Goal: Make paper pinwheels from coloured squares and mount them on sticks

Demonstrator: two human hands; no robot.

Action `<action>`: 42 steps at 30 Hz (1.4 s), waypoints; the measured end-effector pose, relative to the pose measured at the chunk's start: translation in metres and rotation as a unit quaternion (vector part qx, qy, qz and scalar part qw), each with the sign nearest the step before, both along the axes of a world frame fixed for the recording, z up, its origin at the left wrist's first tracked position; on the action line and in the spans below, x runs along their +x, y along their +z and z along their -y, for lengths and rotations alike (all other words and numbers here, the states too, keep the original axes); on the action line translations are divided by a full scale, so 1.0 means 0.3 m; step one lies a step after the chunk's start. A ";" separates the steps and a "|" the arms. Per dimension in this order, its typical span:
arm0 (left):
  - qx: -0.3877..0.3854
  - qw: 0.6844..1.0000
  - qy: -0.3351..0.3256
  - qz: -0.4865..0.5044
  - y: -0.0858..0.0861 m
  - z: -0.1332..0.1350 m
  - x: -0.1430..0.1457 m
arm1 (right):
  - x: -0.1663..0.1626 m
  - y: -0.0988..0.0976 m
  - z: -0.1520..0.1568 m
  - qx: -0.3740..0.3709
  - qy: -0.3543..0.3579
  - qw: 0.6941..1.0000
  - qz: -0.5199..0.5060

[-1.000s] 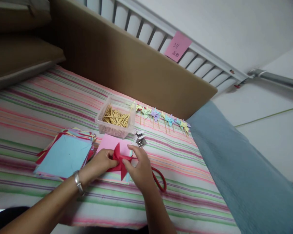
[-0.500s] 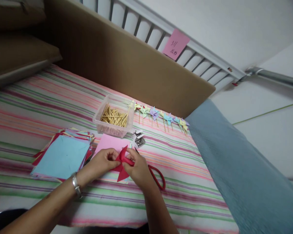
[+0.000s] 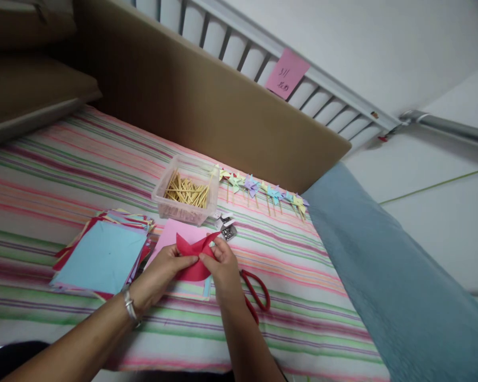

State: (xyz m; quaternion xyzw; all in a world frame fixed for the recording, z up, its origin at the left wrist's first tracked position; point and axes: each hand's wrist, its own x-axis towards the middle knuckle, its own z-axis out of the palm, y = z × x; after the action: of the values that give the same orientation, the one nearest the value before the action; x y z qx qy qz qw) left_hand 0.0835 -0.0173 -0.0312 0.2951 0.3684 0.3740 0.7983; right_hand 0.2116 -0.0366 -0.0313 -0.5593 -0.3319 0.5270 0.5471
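Between both hands I hold a red sheet of paper (image 3: 195, 270), cut and partly folded, its points curling up at the top. My left hand (image 3: 165, 268) pinches its left side, the thumb pressed near the middle. On the right side my right hand (image 3: 223, 260) grips it with thumb and fingertips. Beneath lies a pink paper sheet (image 3: 171, 231) on top of other sheets. Red-handled scissors (image 3: 258, 292) rest just right of my right hand, their blades hidden. A small open box of metal pins (image 3: 228, 231) stands beyond my fingers.
A stack of coloured paper squares (image 3: 103, 254) lies on the left. A clear plastic box (image 3: 187, 212) holds many thin wooden sticks. Finished paper pinwheels (image 3: 274, 195) line the back, before a brown board (image 3: 223, 111). Striped cloth (image 3: 302, 297) covers the table.
The red paper has turned and opened out from its folded pinwheel shape. Both hands have shifted their grip on it, and more of the scissors shows.
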 end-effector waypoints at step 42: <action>0.017 0.989 0.100 -0.103 0.008 -0.099 -0.110 | -0.021 0.008 0.065 0.307 0.053 0.761 0.569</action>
State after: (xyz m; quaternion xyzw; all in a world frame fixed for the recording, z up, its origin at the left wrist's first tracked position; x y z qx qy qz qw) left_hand 0.0506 0.0125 -0.0287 0.3068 0.4700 0.4261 0.7095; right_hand 0.2053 -0.0562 -0.0290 -0.5399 -0.7556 0.0095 0.3709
